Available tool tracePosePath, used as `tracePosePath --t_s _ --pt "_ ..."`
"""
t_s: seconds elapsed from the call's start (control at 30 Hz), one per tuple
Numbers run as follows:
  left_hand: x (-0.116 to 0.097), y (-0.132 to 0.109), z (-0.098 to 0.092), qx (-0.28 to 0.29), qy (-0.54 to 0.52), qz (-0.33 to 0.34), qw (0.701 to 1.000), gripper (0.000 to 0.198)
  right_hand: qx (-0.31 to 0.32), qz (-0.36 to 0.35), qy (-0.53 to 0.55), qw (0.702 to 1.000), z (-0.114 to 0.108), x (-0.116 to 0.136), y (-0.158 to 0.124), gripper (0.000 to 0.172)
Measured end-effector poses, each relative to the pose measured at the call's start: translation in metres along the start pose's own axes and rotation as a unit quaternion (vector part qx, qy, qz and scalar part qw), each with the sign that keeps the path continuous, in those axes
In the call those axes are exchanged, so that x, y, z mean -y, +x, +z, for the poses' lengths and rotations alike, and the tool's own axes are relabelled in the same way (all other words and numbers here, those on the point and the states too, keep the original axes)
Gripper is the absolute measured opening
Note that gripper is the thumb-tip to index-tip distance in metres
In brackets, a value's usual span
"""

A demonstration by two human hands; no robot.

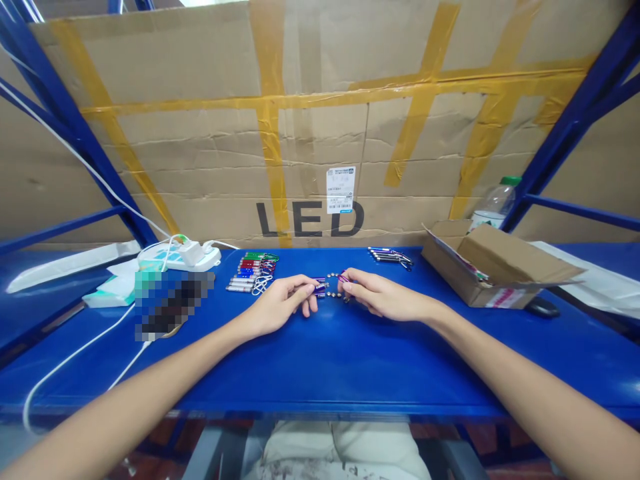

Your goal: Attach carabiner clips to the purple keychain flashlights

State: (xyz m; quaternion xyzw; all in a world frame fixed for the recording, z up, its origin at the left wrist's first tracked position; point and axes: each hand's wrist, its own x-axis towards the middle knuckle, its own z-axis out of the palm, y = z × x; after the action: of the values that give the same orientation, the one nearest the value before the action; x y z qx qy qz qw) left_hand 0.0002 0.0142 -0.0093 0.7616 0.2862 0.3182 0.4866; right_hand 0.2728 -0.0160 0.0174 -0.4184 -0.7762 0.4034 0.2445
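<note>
My left hand (286,301) is closed, thumb against fingertips, on a small purple metal tube (320,291). Opposite it, my right hand (369,291) pinches a purple clip (342,277) that looks like a small carabiner. Small round silvery pieces (334,295) lie on the blue table between the hands; whether they are loose or joined I cannot tell. Left of the hands, a row of similar metal tubes (247,273) in green, red, blue and silver lies with clips at their right ends. Several dark tubes (387,256) with clips rest behind my right hand.
An open cardboard box (475,267) stands at the right, a black computer mouse (543,307) beside it and a plastic bottle (495,203) behind. At the left are a white power strip (180,255), cables, a tissue pack (113,287) and a blurred dark object (175,307). Taped cardboard (220,153) closes the back.
</note>
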Motion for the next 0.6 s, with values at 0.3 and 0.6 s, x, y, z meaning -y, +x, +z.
tracePosePath --t_s 0.3,0.6 --pt "-0.002 0.0001 0.0 -0.01 -0.01 0.0 1.0 0.049 0.009 -0.05 0.0 0.999 0.0004 -0.0088 0.0027 0.045" --pt "-0.0047 -0.0023 0.0017 -0.024 0.042 0.008 0.999 0.039 -0.019 -0.064 -0.132 0.989 0.0006 -0.0021 0.0025 0.033"
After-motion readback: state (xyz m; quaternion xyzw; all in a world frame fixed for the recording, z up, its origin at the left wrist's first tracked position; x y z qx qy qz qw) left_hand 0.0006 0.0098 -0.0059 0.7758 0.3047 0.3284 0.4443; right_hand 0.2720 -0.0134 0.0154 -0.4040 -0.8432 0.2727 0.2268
